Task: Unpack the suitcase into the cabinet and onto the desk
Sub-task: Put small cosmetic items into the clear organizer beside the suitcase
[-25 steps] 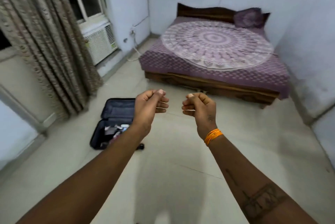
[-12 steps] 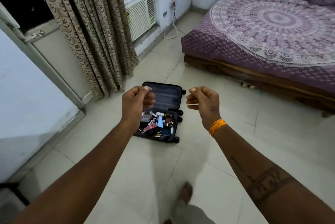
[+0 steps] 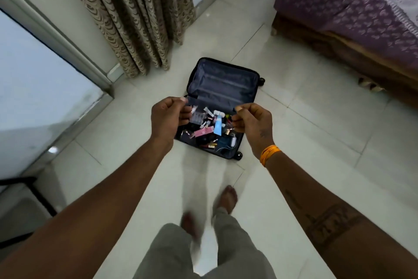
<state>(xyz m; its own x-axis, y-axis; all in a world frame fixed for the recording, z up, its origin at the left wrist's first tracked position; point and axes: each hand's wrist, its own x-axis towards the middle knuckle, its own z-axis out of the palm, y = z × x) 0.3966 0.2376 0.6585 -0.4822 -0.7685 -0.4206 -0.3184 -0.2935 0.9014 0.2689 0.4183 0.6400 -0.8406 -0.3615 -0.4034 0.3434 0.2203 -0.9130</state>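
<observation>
A small dark suitcase (image 3: 224, 84) lies open on the tiled floor ahead of me. Its far half, the lid, is bare. Its near half holds several small cosmetics and toiletries (image 3: 210, 129), among them a pink box and a light blue tube. My left hand (image 3: 167, 118) hovers above the case's left edge with curled fingers and holds nothing. My right hand (image 3: 253, 124) hovers above the right edge, also curled with nothing in it. An orange band is on my right wrist. Neither the cabinet nor the desk is in view.
A brown patterned curtain (image 3: 135, 14) hangs just behind the suitcase on the left. A bed with a purple cover (image 3: 352, 5) and wooden frame stands at the right. A pale panel with a metal frame (image 3: 45, 70) fills the left side. My bare feet (image 3: 226, 197) are on the tiles.
I have walked toward the suitcase and tilted my view downward, so it now lies directly under my raised hands. Both hands have stayed curled, holding nothing.
</observation>
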